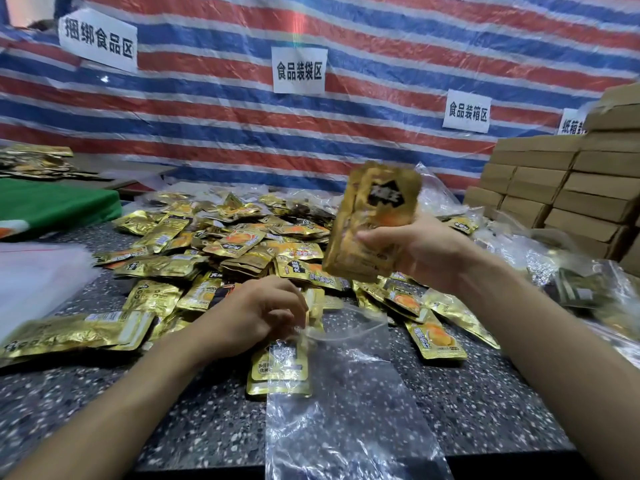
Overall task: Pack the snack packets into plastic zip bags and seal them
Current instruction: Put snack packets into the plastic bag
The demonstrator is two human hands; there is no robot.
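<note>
My right hand (420, 252) grips a stack of gold snack packets (374, 220), held upright in the air above the table. My left hand (256, 313) pinches the mouth of a clear plastic zip bag (346, 403) that lies flat on the speckled table and hangs over its front edge. One gold packet (277, 368) lies under the bag's upper left part; I cannot tell if it is inside. A big heap of loose gold packets (221, 244) covers the table behind both hands.
A speckled dark table (104, 410) carries everything. Stacked cardboard boxes (561, 188) stand at the right, with filled clear bags (581, 289) in front of them. White plastic sheets (34, 271) and a green block (52, 206) sit at left. A striped tarp with paper signs hangs behind.
</note>
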